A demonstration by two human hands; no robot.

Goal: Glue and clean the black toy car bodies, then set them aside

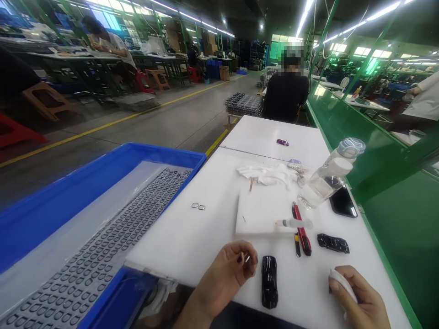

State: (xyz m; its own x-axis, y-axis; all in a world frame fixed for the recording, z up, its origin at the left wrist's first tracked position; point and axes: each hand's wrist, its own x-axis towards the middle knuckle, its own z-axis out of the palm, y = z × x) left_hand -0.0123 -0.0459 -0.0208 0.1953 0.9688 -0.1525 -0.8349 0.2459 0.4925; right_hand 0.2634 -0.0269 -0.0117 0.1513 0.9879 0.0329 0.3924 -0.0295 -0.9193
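My left hand (230,270) is closed in a pinch around a small shiny piece (246,258), too small to make out. Just right of it, a black toy car body (269,282) lies on the white table (206,242). My right hand (360,297) grips a folded white cloth (343,284) over the table's right side. A second black car body (332,243) rests above that hand. Between the hands and farther up lie a red utility knife (302,230), a small yellow-and-black tool (297,245) and a clear syringe (295,223).
Left of the table, a blue tray (137,148) carries rows of small D-shaped rings (113,228); two similar rings (198,207) lie on the table. Crumpled white cloth (267,175), clear bottles (322,183), a phone (344,202) and a purple car body (282,142) are farther back. A person (286,93) sits ahead.
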